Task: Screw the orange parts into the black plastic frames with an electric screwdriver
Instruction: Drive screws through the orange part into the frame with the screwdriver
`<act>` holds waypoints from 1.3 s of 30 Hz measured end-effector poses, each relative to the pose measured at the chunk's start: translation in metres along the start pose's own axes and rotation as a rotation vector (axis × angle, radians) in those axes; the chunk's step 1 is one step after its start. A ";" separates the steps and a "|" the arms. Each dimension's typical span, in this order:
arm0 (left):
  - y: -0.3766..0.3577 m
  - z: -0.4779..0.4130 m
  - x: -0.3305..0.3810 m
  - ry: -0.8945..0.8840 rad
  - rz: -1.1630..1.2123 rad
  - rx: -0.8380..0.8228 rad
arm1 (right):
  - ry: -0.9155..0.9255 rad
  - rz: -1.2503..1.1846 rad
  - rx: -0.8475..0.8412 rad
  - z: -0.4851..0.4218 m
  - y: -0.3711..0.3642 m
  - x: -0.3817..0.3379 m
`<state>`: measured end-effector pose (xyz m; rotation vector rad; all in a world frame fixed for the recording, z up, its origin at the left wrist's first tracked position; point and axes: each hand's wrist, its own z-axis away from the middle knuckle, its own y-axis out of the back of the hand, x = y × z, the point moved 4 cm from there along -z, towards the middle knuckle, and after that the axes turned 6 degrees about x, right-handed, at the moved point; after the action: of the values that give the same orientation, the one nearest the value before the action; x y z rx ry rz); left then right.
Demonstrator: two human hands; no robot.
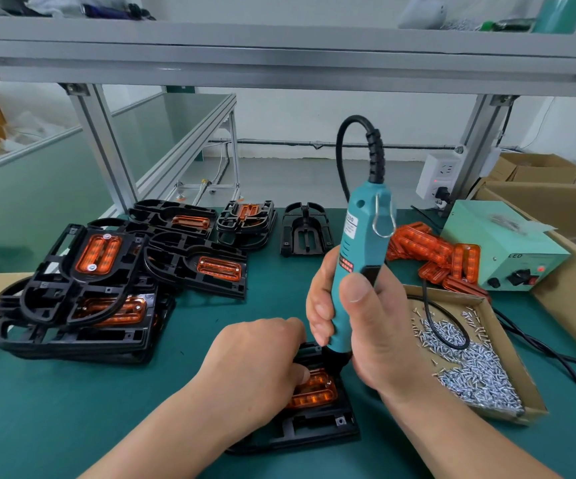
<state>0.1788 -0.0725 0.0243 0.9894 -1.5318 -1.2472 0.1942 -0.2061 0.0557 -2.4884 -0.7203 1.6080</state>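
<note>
A black plastic frame lies on the green mat at the near centre, with an orange part seated in it. My left hand presses down on the frame and the orange part, fingers curled over them. My right hand grips the teal electric screwdriver upright, its black tip down on the far end of the orange part. The tip itself is hidden between my hands.
Finished frames with orange parts are piled at the left. An empty frame lies at the back. Loose orange parts, a teal power box and a cardboard tray of screws sit at the right.
</note>
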 end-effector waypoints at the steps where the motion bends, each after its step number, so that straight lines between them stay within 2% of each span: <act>1: 0.000 0.000 0.000 0.000 0.001 0.000 | -0.006 -0.003 -0.001 0.000 0.000 0.000; 7: 0.000 0.000 -0.001 0.003 0.020 -0.008 | -0.017 -0.059 -0.003 0.002 0.005 -0.003; 15: 0.002 0.001 0.002 0.000 0.012 -0.009 | 0.056 -0.087 -0.005 0.002 0.004 -0.015; 21: 0.004 0.002 0.000 -0.039 0.036 0.004 | 0.031 -0.202 0.218 -0.007 0.023 -0.012; 24: 0.008 0.003 -0.003 -0.045 0.129 0.024 | 0.007 -0.257 0.336 -0.010 0.038 -0.007; 27: 0.013 -0.002 -0.011 0.040 0.471 0.064 | -0.011 -0.326 0.462 -0.012 0.052 -0.003; 29: 0.013 -0.009 -0.023 0.219 0.909 0.086 | -0.022 -0.358 0.540 -0.013 0.059 0.001; 31: 0.010 -0.012 -0.028 0.408 1.419 0.002 | -0.034 -0.378 0.594 -0.013 0.063 0.003; 33: 0.010 -0.014 -0.028 0.495 1.802 -0.075 | -0.041 -0.390 0.625 -0.013 0.065 0.005; 36: 0.008 -0.016 -0.027 0.514 2.086 -0.173 | -0.044 -0.396 0.635 -0.013 0.066 0.005; 39: 0.005 -0.016 -0.023 0.450 2.118 -0.256 | -0.050 -0.406 0.640 -0.013 0.065 0.006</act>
<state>0.2002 -0.0536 0.0272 -0.6504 -1.0655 0.3498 0.2295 -0.2591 0.0354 -1.7309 -0.5506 1.4545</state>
